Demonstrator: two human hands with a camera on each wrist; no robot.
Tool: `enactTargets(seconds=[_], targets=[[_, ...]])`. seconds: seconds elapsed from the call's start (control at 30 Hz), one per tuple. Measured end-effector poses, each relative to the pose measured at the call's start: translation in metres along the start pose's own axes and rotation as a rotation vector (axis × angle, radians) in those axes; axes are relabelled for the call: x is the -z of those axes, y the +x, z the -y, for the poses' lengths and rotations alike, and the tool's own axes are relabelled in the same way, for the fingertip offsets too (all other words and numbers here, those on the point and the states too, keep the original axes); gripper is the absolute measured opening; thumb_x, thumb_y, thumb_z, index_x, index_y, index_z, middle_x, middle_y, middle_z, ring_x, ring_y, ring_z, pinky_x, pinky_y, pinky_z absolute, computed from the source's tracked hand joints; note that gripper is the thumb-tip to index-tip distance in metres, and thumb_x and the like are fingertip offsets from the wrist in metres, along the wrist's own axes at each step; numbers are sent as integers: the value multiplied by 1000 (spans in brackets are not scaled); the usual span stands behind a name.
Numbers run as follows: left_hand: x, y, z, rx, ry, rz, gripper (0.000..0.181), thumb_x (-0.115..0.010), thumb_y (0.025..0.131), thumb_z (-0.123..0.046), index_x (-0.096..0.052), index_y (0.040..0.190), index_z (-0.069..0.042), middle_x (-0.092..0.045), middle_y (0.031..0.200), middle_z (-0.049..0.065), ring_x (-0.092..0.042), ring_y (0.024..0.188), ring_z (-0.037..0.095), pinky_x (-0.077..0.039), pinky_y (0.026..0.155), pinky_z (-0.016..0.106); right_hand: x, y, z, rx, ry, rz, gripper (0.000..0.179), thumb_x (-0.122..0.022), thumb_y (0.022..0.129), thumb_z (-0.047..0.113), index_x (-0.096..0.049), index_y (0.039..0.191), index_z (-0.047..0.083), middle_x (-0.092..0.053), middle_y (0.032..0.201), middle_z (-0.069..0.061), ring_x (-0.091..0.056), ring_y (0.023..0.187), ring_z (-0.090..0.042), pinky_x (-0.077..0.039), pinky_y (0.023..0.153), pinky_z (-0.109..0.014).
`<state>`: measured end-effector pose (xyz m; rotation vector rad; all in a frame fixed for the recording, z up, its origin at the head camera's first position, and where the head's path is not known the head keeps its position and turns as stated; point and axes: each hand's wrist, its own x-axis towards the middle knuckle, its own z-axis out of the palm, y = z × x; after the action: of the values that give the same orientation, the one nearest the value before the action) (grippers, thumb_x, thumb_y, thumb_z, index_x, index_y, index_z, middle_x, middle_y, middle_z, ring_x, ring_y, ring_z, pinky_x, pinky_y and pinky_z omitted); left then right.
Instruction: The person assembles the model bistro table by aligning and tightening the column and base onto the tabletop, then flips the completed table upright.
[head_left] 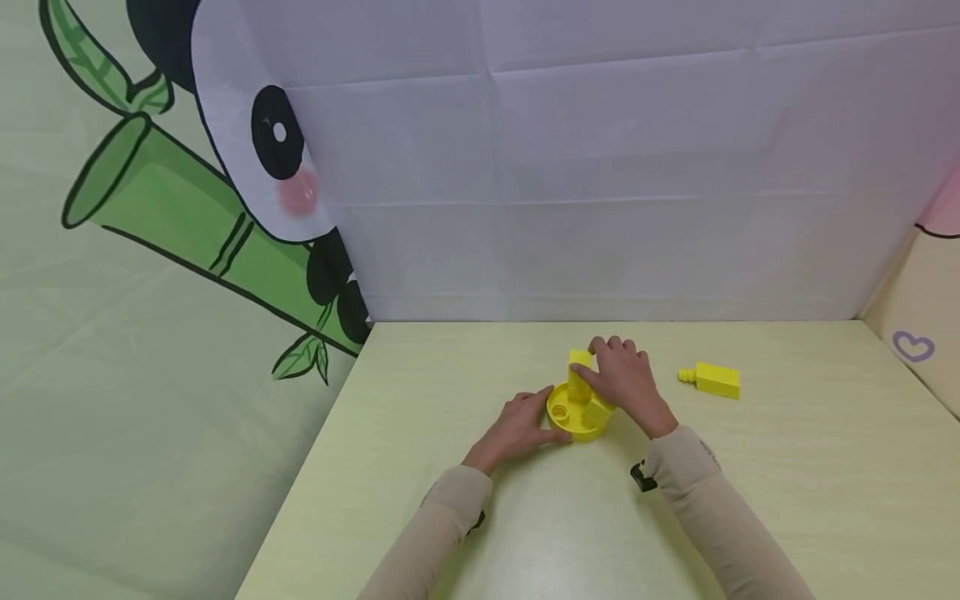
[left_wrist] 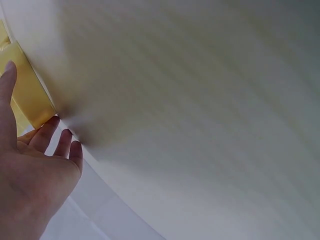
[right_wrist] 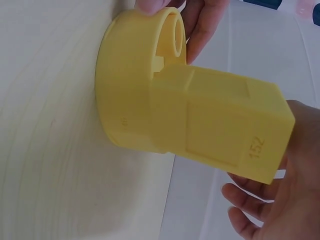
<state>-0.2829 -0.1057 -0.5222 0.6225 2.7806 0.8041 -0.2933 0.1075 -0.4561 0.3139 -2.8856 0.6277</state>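
A round yellow base (head_left: pixel 587 433) with a raised rim sits on the table, and my left hand (head_left: pixel 517 427) holds its left side between thumb and fingers. One yellow rectangular block (head_left: pixel 578 385) stands upright in the base, pinched near its top by my right hand (head_left: pixel 627 377). A second yellow block (head_left: pixel 597 410) is in the base at the front right, marked 152 in the right wrist view and partly covering my right hand (right_wrist: pixel 300 165) there. At the base's left, a round socket (head_left: pixel 559 412) shows. What my right fingertips grip is hidden in the right wrist view.
Another yellow block (head_left: pixel 717 380) with a narrow ridged neck lies on its side to the right of my right hand. The pale table (head_left: pixel 750 483) meets a white cloth backdrop (head_left: pixel 600 208) at its far edge. A printed cloth (head_left: pixel 150 400) hangs at the left.
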Motion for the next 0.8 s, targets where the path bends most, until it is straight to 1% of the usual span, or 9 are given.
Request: enactTargets(seconds=[0.2, 0.33, 0.43, 0.5, 0.57, 0.67, 0.8], targets=[[0, -1, 0, 6, -22, 1, 93, -79, 89, -53, -37, 162, -13, -51, 155, 5, -40, 142, 30, -37, 115, 51, 1, -2, 2, -15, -17, -18, 50, -67, 100, 44, -62, 123, -1, -61, 114, -24, -52, 108, -47, -41, 92, -62], [0, -2, 0, -2, -20, -4, 92, -78, 90, -53, -37, 161, -13, -51, 154, 6, -41, 142, 31, -37, 115, 52, 4, -4, 2, -3, -3, -10, 50, -65, 102, 42, -65, 127, -1, -60, 116, -26, -51, 110, -48, -40, 93, -63], [-1, -3, 2, -11, -12, -6, 92, -77, 90, -54, -37, 161, -12, -51, 154, 7, -41, 142, 32, -37, 115, 52, 6, -9, -5, -3, 32, -23, 50, -61, 104, 40, -64, 132, -2, -59, 120, -28, -50, 114, -51, -39, 94, -66], [0, -5, 3, -13, -9, -2, 92, -77, 90, -54, -37, 161, -11, -51, 154, 7, -41, 142, 32, -37, 115, 52, 8, -14, -14, -20, 63, -46, 51, -58, 106, 39, -62, 135, -4, -57, 124, -30, -47, 117, -53, -37, 94, -68], [1, -6, 3, -14, -4, 1, 93, -78, 90, -53, -36, 162, -11, -51, 155, 7, -41, 142, 32, -37, 115, 51, 10, -21, -29, -52, 96, -75, 52, -55, 108, 38, -59, 138, -5, -55, 128, -32, -44, 120, -55, -36, 95, -69], [3, -8, 2, -15, -7, 2, 93, -79, 89, -51, -36, 161, -11, -51, 155, 8, -41, 142, 32, -37, 115, 51, 13, -34, -55, -112, 117, -115, 53, -53, 108, 36, -54, 140, -7, -48, 132, -37, -40, 120, -59, -34, 92, -72], [4, -9, 3, -15, -5, 12, 94, -78, 89, -53, -35, 162, -11, -50, 155, 7, -40, 143, 31, -36, 115, 50, 14, -55, -94, -196, 115, -149, 56, -56, 105, 32, -48, 140, -11, -40, 131, -42, -34, 119, -63, -32, 88, -75]])
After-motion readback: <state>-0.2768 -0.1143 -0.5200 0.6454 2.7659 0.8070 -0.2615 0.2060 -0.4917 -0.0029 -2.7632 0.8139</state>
